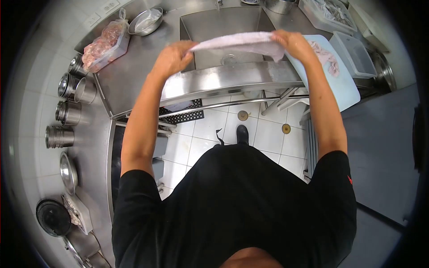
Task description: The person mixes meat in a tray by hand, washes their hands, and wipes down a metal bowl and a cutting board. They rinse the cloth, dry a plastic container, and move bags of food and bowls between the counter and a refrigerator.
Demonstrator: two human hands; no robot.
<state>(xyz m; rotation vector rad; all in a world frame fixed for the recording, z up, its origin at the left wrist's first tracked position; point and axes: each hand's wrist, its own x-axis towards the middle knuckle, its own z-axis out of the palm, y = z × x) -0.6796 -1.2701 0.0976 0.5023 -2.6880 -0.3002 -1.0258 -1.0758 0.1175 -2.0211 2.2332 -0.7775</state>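
A pale pink cloth is stretched sideways between my two hands, above the steel sink. My left hand is closed on one end, near the sink's left side. At the other end, my right hand grips the cloth, and a loose corner hangs below the fingers. Under my right forearm lies a light blue cutting board. On it rests a crumpled pink piece that looks like cloth. The sink drain shows beneath the stretched cloth.
Raw meat in a bag fills a plastic tub at the left, beside a steel bowl. Clear plastic containers stand at the right. Steel pots line the left counter. A grey cabinet is at my right.
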